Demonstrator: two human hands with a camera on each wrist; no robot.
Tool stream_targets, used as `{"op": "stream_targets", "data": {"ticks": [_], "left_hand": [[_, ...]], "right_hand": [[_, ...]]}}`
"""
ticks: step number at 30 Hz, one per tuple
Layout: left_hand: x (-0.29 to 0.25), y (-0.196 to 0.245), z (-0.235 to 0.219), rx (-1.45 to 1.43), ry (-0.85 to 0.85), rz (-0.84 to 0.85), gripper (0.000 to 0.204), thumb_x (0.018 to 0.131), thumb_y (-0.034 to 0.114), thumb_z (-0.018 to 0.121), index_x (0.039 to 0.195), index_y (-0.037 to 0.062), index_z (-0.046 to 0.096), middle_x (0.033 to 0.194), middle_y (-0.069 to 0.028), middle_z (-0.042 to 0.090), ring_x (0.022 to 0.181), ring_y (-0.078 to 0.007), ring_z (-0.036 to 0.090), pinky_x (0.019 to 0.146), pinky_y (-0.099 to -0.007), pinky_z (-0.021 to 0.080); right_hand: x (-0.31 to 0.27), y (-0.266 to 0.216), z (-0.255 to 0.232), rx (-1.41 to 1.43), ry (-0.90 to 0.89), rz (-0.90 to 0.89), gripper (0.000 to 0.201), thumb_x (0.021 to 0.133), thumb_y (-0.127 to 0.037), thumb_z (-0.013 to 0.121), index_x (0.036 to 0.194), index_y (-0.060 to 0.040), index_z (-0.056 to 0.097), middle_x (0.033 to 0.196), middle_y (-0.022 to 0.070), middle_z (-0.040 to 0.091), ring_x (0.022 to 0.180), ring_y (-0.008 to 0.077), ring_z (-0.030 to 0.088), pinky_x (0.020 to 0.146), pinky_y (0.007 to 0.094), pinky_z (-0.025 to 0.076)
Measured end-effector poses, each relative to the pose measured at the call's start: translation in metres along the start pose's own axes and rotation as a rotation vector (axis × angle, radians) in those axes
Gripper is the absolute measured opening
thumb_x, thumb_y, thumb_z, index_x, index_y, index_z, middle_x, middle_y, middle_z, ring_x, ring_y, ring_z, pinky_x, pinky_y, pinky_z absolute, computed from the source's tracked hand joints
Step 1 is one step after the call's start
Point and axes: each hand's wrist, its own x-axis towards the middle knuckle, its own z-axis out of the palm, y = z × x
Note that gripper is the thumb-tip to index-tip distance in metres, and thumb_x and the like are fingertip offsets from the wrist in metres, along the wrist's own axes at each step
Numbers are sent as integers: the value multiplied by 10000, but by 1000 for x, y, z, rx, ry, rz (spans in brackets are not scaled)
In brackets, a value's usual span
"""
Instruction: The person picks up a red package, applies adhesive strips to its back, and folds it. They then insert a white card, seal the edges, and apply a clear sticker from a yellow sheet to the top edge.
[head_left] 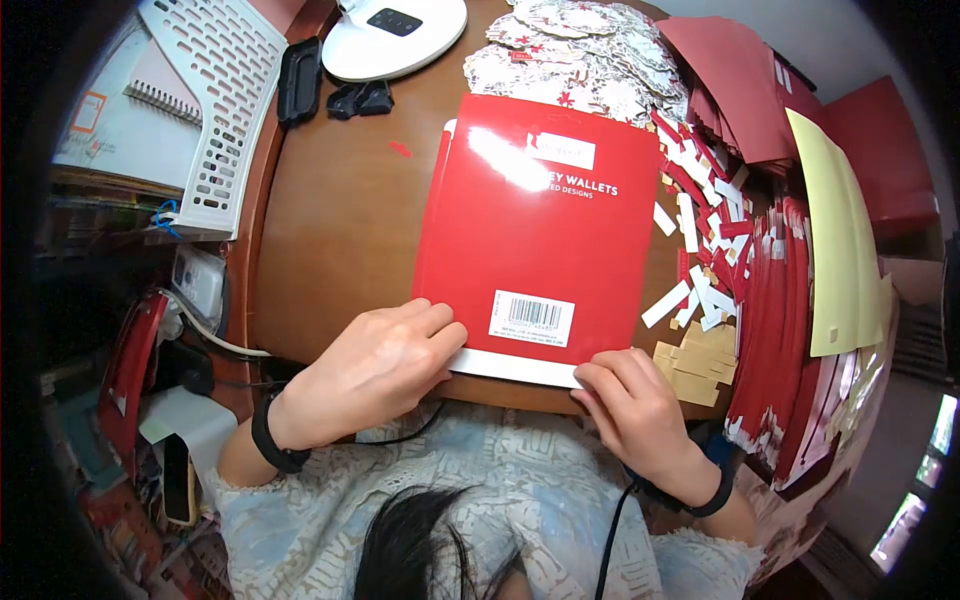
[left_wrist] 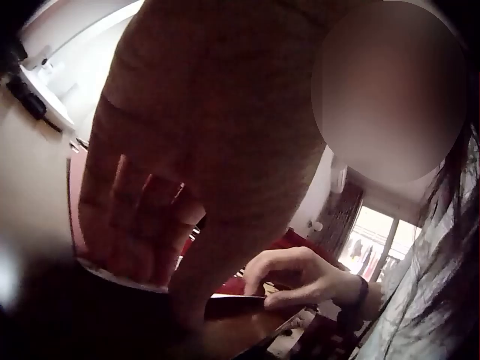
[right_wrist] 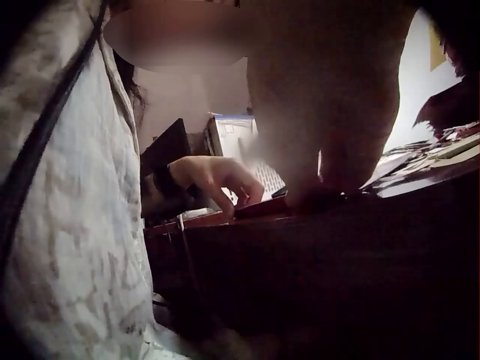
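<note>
A red printed card wallet pack (head_left: 545, 255) lies flat on the brown table, its lettering partly readable as "EY WALLETS". Near its lower edge is a white barcode label (head_left: 532, 318). A white strip (head_left: 515, 368) shows along the edge nearest the body, and another red edge peeks out at the left. My left hand (head_left: 375, 370) grips the near left corner with curled fingers. At the near right corner my right hand (head_left: 635, 415) pinches the edge between thumb and fingers; the left wrist view also shows this pinch. My palms hide much in both wrist views.
Cut white and red paper strips (head_left: 700, 235) and tan card pieces (head_left: 697, 365) lie to the right, beside a stack of red folded cards (head_left: 770, 330). Patterned cutouts (head_left: 580, 60) pile up behind. A white lamp base (head_left: 395, 40) and perforated white rack (head_left: 225, 110) stand back left.
</note>
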Motion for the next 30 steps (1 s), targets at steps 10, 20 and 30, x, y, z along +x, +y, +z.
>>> {"op": "stream_targets", "data": {"ticks": [10,20,30], "left_hand": [[7,-24,2,-209,-64,18,126,835,68,700,901,23,603,859,-145,614,828,-365,635,716,-445,523],[13,-22,-9,-212,-134,-34,118,861,86,691,918,14,617,892,-167,639,864,-389,638,730,-440,518],[42,-58,-44,-603,302,-449,456,988,120,619,1372,-27,422,1283,-173,551,1079,-197,602,874,-306,529]], "right_hand": [[10,14,-5,173,-49,76,114,832,-30,723,912,-11,644,880,115,614,829,306,612,710,398,502],[13,18,-8,125,-117,81,105,893,-94,697,936,-14,644,884,113,616,834,298,625,728,389,514],[28,32,-36,272,157,327,566,915,-32,673,1412,49,416,1409,218,445,1142,287,591,872,337,555]]}}
